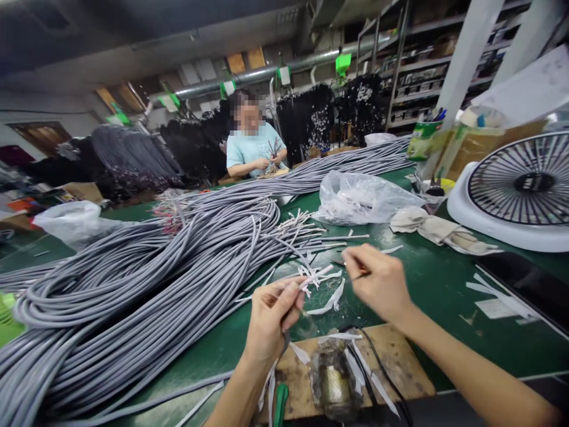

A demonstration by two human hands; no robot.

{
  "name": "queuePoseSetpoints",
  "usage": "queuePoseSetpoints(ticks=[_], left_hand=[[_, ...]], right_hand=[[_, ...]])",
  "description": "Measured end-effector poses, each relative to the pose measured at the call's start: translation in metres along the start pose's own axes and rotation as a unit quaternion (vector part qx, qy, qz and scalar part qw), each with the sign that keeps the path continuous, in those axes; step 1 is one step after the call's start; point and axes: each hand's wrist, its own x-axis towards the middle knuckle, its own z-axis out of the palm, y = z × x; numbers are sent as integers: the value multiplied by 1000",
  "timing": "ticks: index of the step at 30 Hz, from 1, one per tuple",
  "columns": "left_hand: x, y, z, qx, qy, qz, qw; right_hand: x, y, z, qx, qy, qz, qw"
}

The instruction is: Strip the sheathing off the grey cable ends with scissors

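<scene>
My left hand [272, 311] pinches a grey cable near its stripped end [317, 276], where the pale inner part sticks out beyond the fingertips toward the right. My right hand [377, 279] is closed around a small tool with a dark, thin tip [338, 263] and a bit of orange; most of it is hidden by the fingers, so its kind is unclear. The tool is apart from the cable end. White strips [331, 301] lie on the green table between and below the hands. A large bundle of grey cables [146, 308] fills the left side.
A wooden board [400, 362] carries a metal block wrapped in clear film [334, 379]. Beside it lies a green handle [281, 403]. A plastic bag [351, 198], cloth [438, 228], phone [524, 284] and fan [524, 184] sit rightward. A co-worker [254, 148] sits across, handling cables.
</scene>
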Motion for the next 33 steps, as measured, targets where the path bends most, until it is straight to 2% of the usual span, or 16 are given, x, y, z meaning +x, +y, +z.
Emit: queuePoseSetpoints(ticks=[2, 3, 7, 9, 11, 13, 16, 17, 19, 22, 25, 27, 29, 30, 33], left_hand=[[1, -1, 1, 9, 12, 0, 1000], [1, -1, 2, 15, 12, -6, 1000], [4, -2, 7, 67, -28, -32, 997], [5, -3, 10, 112, -57, -33, 992], [5, -3, 14, 186, -83, 0, 979], [3, -5, 18, 267, -113, 73, 954], [0, -7, 19, 324, -152, 160, 920], [-1, -7, 19, 325, -145, 175, 918], [-3, -7, 16, 330, -88, 199, 919], [-4, -4, 13, 373, -1, 244, 895], [-5, -5, 11, 437, -17, 289, 852], [-6, -8, 11, 455, -36, 307, 835], [-7, -10, 11, 441, -42, 310, 841], [-7, -11, 11, 426, -40, 307, 850], [-7, -13, 11, 377, -7, 303, 875]], right_hand=[[5, 3, -8, 13, 63, 45, 997], [7, 2, -11, 57, 57, 63, 995], [6, -11, -20, 233, -100, 36, 967], [5, -17, -21, 261, -124, 16, 957], [4, -19, -22, 264, -114, 10, 958], [5, -19, -21, 253, -116, 20, 960], [5, -17, -17, 256, -183, 74, 946], [4, -17, -17, 264, -207, 91, 937], [2, -19, -16, 279, -240, 97, 925], [-2, -24, -18, 259, -212, 34, 942], [-4, -26, -16, 225, -148, -10, 963], [-3, -24, -12, 240, -154, 32, 958], [-2, -22, -5, 295, -202, 106, 928], [-3, -21, -2, 335, -235, 143, 901], [-8, -22, 8, 453, -327, 229, 797]])
